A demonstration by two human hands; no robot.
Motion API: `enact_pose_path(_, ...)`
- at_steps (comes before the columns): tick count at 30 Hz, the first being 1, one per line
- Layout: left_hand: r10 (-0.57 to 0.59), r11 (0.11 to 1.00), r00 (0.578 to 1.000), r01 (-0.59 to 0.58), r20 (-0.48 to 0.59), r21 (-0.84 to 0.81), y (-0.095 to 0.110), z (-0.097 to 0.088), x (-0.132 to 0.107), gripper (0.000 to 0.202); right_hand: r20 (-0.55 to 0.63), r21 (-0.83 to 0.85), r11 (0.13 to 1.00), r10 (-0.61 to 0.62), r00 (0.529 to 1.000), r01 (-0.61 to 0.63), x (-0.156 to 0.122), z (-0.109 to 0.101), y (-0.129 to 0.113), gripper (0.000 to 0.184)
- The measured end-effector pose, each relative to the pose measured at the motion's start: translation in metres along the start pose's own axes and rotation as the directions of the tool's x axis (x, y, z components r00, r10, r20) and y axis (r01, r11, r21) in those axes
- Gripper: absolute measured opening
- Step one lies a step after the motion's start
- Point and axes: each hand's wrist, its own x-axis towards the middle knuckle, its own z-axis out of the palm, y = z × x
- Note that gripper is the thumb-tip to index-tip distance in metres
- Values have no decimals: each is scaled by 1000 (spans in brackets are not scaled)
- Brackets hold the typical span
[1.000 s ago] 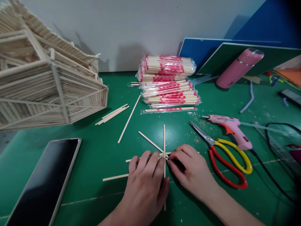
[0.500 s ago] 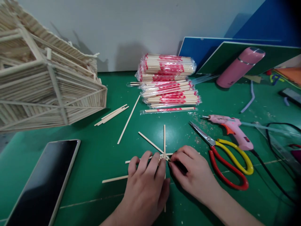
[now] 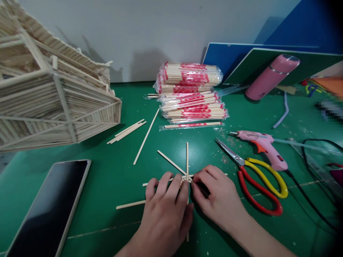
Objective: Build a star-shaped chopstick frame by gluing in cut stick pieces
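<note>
Several thin wooden chopsticks (image 3: 187, 159) lie crossed in a star on the green table, their ends meeting between my hands. My left hand (image 3: 167, 203) arches over the star's left side, fingers bent and close together, fingertips pressed on the chopsticks near the crossing. Just right of the crossing, my right hand (image 3: 218, 191) has thumb and forefinger pinched at the end of a chopstick; the fingertips partly hide it. Another loose chopstick (image 3: 130, 204) pokes out from under my left hand. Scissors (image 3: 242, 162) with red and yellow handles rest open beside my right hand.
A pink glue gun (image 3: 264, 144) with its cord lies at the right, near a pink bottle (image 3: 272, 78). Wrapped chopstick packs (image 3: 193, 92) are piled at the back. A stick-built model (image 3: 64, 103) stands left, above a phone (image 3: 50, 207). Loose chopsticks (image 3: 127, 132) lie between.
My right hand's fingertips have shifted very slightly left, closer to the crossing. My left hand and the chopsticks stay put.
</note>
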Motion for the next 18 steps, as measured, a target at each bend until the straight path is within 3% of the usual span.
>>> enact_pose_path(18, 24, 1000, 998, -22, -63, 18, -1, 0, 0, 31, -22, 23, 999, -35, 999, 35, -4, -2, 1, 13)
